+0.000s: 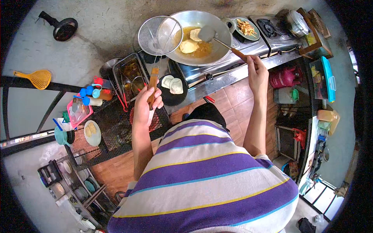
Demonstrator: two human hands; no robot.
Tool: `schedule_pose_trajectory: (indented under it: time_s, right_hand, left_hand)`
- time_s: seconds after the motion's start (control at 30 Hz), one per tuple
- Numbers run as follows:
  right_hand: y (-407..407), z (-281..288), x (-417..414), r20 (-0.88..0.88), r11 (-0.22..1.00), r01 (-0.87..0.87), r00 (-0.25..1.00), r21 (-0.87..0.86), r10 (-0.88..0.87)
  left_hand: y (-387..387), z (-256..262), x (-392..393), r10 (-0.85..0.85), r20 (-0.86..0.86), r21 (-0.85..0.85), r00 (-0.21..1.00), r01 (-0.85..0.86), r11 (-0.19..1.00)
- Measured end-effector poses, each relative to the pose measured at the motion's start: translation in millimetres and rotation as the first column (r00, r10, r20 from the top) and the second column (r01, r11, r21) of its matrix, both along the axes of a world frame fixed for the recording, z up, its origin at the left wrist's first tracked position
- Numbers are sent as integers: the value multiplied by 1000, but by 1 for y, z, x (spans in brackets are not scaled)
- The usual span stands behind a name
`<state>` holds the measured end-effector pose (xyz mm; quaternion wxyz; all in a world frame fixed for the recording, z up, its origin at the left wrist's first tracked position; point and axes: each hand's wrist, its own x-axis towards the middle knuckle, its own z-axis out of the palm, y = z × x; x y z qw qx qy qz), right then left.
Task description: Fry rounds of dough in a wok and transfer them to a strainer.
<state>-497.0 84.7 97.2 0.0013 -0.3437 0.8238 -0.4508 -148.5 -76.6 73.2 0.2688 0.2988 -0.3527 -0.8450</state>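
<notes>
My left hand [145, 102] is closed around the wooden handle of a round wire-mesh strainer [150, 35], whose basket hangs over the left rim of a large metal wok [217, 54]. In the wok, two pale golden pieces of dough [188, 46] lie in yellow oil. My right hand [257, 70] grips the wooden handle of a metal spatula [207, 33]; its blade is over the wok, touching or just above the upper dough piece. White, uncooked-looking dough pieces [176, 86] rest on a dark round plate or pan below the strainer.
Right of the wok, a plate of fried strips [247, 29] sits on the stove [259, 48], near a lidded pot [297, 23]. A metal tray [129, 72] with red-handled tongs, capped bottles [106, 94] and a white plate [92, 139] with food stand left. A pink gas cylinder [285, 77] is below right.
</notes>
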Motion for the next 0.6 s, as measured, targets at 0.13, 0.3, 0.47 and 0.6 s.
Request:
schedule_pose_trajectory:
  time_s: [0.13, 0.3, 0.47, 0.6]
  right_hand:
    - [15, -5, -1, -10, 998, 28, 1000, 61, -27]
    - [10, -21, -10, -66, 991, 97, 994, 89, -91]
    - [6, -10, -11, 236, 995, 96, 967, 9, -96]
    - [-6, 5, -10, 348, 994, 14, 937, -107, 25]
  left_hand:
    - [1, 2, 2, -6, -7, -15, 1000, 6, 1000]
    - [2, 4, 1, 2, -13, -17, 1000, -2, 1000]
    - [3, 3, 2, -5, -16, -34, 1000, 5, 999]
    - [4, 5, 3, -1, -14, -39, 1000, 1, 999]
